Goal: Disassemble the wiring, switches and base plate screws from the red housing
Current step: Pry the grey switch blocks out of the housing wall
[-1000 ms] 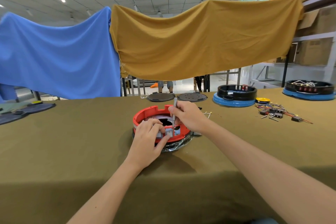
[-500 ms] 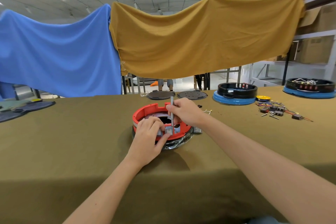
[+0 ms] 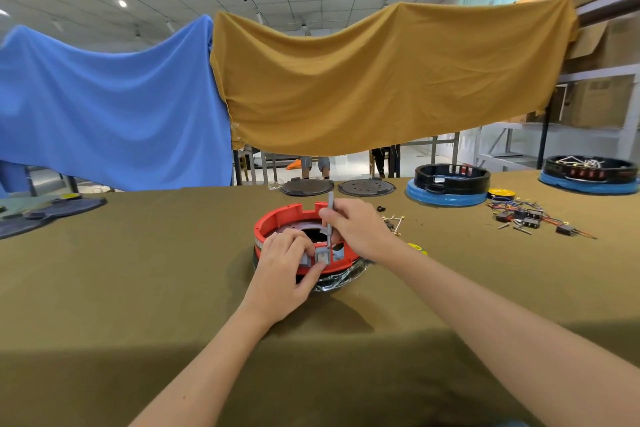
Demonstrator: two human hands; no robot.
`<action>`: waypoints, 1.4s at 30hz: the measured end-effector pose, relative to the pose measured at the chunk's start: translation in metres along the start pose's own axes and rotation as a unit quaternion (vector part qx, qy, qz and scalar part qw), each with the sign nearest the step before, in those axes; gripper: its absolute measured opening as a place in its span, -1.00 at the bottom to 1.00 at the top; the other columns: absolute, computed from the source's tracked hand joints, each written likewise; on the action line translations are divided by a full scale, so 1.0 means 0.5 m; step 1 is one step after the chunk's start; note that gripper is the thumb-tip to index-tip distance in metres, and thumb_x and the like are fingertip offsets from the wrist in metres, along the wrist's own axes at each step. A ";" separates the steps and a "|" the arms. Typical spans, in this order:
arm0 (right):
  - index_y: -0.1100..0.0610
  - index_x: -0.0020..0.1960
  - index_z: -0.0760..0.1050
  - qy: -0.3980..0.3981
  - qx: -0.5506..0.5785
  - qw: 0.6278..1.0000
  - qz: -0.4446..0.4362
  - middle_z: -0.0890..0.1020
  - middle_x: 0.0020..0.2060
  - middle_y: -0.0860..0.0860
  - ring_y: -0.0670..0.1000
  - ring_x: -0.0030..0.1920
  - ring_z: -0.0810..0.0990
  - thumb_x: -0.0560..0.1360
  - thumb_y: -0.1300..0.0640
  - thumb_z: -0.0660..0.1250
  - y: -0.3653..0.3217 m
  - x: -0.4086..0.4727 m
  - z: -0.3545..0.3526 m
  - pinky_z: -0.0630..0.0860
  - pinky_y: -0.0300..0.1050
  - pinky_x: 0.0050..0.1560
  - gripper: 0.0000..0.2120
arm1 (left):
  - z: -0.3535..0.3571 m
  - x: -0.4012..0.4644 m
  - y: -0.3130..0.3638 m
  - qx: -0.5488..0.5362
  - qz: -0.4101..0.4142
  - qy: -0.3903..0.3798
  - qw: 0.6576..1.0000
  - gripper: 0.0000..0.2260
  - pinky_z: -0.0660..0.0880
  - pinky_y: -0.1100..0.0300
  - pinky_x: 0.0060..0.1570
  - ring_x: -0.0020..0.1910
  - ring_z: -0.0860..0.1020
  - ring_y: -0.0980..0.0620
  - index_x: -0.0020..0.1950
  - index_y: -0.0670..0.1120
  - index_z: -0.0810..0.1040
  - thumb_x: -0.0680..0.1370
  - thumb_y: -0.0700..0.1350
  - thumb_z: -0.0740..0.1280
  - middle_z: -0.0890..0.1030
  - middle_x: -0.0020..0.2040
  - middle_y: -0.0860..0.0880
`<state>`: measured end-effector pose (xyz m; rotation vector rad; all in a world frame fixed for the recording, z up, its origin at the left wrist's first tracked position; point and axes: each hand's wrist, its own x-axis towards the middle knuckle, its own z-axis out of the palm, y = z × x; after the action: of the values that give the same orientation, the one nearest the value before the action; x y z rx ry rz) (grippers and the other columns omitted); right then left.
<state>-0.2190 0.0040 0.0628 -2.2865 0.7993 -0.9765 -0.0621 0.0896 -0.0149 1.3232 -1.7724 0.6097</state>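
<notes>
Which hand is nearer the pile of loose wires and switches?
Right. The right hand is over the red housing, toward the wire pile; the left hand sits farther away.

Red housing [image 3: 277, 218]: round ring, flat on table centre; grey switch [image 3: 322, 256] upright in near rim.

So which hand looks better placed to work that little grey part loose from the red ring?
Probably the right hand: it grips the slim grey tool upright, tip down at the grey switch. The left hand pinches that switch on the red housing, so it seems to be steadying.
</notes>
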 end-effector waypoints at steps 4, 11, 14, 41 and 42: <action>0.21 -0.09 0.55 0.063 0.034 0.997 -0.039 0.60 -0.32 0.07 0.05 -0.28 0.60 0.66 0.06 0.23 0.015 -0.039 0.021 0.54 -0.02 -0.16 -0.73 | 0.000 -0.001 -0.001 0.009 0.001 -0.006 1.000 -0.78 0.33 0.13 0.18 0.07 0.44 0.04 -0.05 -0.08 0.49 0.49 0.04 0.40 0.50 0.00 0.03; 0.14 -0.16 0.55 0.001 0.009 1.000 0.016 0.61 -0.35 0.03 -0.10 -0.36 0.59 0.67 0.00 0.20 -0.005 -0.005 0.006 0.57 -0.07 -0.20 -0.67 | 0.003 0.000 0.000 0.007 0.001 -0.008 1.000 -0.78 0.34 0.08 0.19 0.08 0.43 0.06 -0.05 -0.08 0.48 0.50 0.05 0.36 0.50 0.00 0.04; 0.24 -0.12 0.58 -0.038 0.010 0.998 0.044 0.63 -0.30 0.11 0.05 -0.29 0.61 0.66 -0.01 0.21 -0.015 0.013 0.001 0.61 0.08 -0.06 -0.64 | 0.004 0.000 -0.003 0.008 0.005 -0.006 1.000 -0.79 0.36 0.05 0.18 0.08 0.44 0.04 -0.06 -0.09 0.48 0.51 0.05 0.36 0.50 -0.01 0.03; 0.18 -0.14 0.59 -0.026 0.017 0.996 0.079 0.60 -0.40 -0.01 -0.13 -0.42 0.58 0.68 0.01 0.18 -0.013 0.019 0.004 0.45 -0.26 -0.30 -0.64 | -0.002 0.001 0.003 0.011 -0.004 -0.011 1.000 -0.80 0.35 0.04 0.20 0.07 0.42 0.07 -0.06 -0.08 0.46 0.51 0.00 0.42 0.49 -0.01 0.04; 0.20 -0.13 0.59 -0.035 0.008 0.996 0.081 0.60 -0.38 0.00 -0.10 -0.39 0.58 0.68 0.00 0.19 -0.018 0.022 0.005 0.48 -0.22 -0.28 -0.64 | -0.002 0.001 0.004 0.008 -0.004 -0.010 1.000 -0.80 0.35 0.05 0.20 0.07 0.42 0.07 -0.06 -0.08 0.46 0.51 0.02 0.39 0.49 -0.01 0.05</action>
<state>-0.2079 0.0034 0.0723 -2.1908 0.9265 -0.8228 -0.0635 0.0907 -0.0137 1.3511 -1.7814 0.6093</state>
